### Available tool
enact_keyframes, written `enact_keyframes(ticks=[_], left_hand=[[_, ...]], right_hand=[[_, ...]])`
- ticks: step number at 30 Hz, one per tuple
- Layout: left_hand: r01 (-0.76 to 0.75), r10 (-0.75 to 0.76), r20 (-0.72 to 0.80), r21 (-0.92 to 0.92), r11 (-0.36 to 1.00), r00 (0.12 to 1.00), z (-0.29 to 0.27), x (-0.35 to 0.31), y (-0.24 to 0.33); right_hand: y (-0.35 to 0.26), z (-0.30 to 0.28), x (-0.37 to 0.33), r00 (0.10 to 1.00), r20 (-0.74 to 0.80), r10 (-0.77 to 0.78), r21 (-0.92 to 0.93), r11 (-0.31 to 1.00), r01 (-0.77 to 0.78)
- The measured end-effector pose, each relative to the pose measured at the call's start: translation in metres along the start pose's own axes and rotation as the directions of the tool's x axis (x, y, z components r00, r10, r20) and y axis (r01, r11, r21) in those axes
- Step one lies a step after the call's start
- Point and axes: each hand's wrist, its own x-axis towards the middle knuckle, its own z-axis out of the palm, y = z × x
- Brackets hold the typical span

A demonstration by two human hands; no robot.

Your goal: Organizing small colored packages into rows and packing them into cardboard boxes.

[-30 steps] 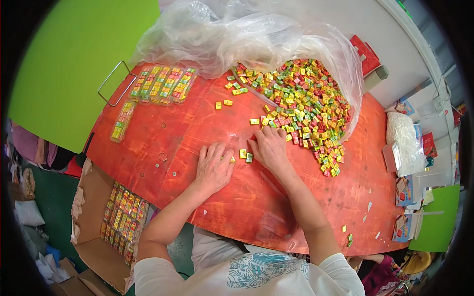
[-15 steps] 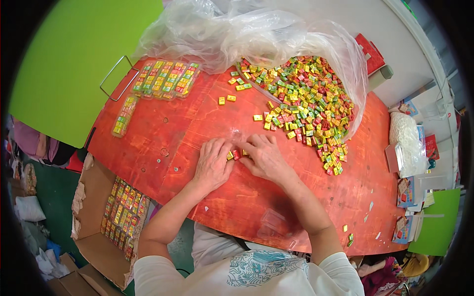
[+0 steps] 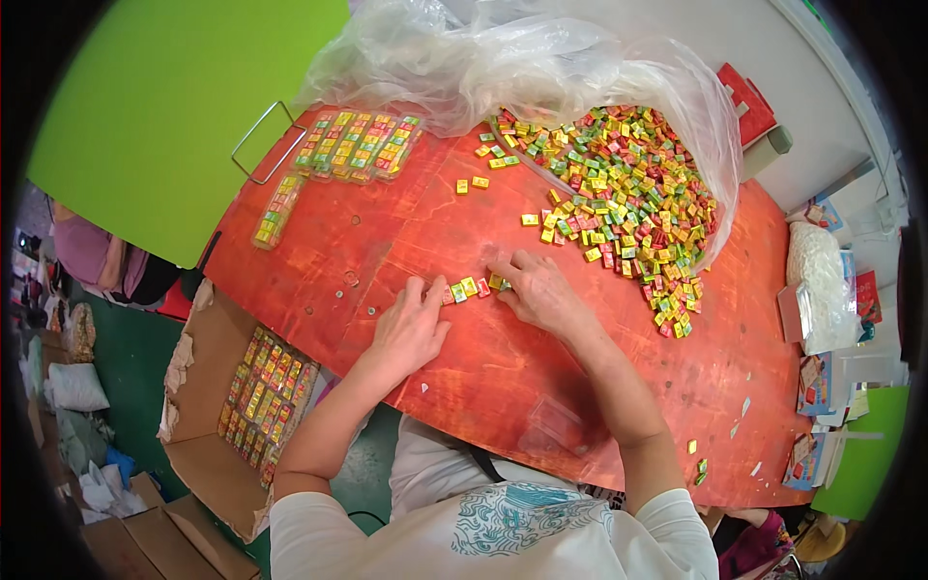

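Between my hands a short row of small wrapped blocks, red, yellow and green like wrapped candies, lies on the red table. My left hand has bent fingers closed against the row's left end. At the right end, the thumb and fingers of my right hand pinch the row, partly hiding the last blocks. Beyond them spreads a large loose pile of the same blocks. Clear packs filled with rows of blocks lie at the far left, with one single pack nearer.
A clear plastic bag is bunched behind the pile. Near the front edge lies a clear plastic tray. An open cardboard box with filled packs stands at lower left. A wire handle stands by the green panel.
My hands have moved apart slightly, and more of the block row shows between them. The whole view has shifted, so the table appears farther right.
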Motion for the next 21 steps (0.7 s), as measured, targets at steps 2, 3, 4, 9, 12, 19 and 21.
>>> enact_keyframes(ticks=[2,3,4,9,12,19,21], left_hand=[[0.018,-0.018,-0.001,-0.006,1.0,1.0,0.002,0.002,0.001],[0.034,-0.034,-0.001,-0.019,0.999,0.999,0.002,0.004,0.001],[0.034,-0.034,-0.003,-0.015,0.999,0.999,0.002,0.006,0.001],[0.053,-0.052,-0.018,0.049,0.997,0.998,0.005,0.012,0.006],[-0.017,0.023,-0.052,0.106,0.994,0.998,0.014,0.018,0.004],[-0.044,0.049,-0.072,0.075,0.996,0.996,0.011,0.015,0.006],[-0.025,0.032,-0.068,0.097,0.995,0.997,0.012,0.018,0.009]], right_hand=[[0.001,0.008,0.004,0.999,-0.023,-0.025,0.018,1.0,0.026],[0.001,0.009,0.006,0.998,-0.042,-0.048,0.03,0.998,0.049],[0.001,0.008,0.006,0.998,-0.045,-0.049,0.032,0.998,0.051],[-0.001,0.008,0.005,0.998,-0.017,-0.055,0.141,0.988,0.057],[0.004,0.014,0.006,0.996,-0.01,-0.092,0.177,0.98,0.092],[-0.004,0.013,0.0,0.996,-0.054,-0.077,0.245,0.966,0.088],[-0.008,0.019,0.0,0.992,-0.09,-0.089,0.133,0.986,0.101]])
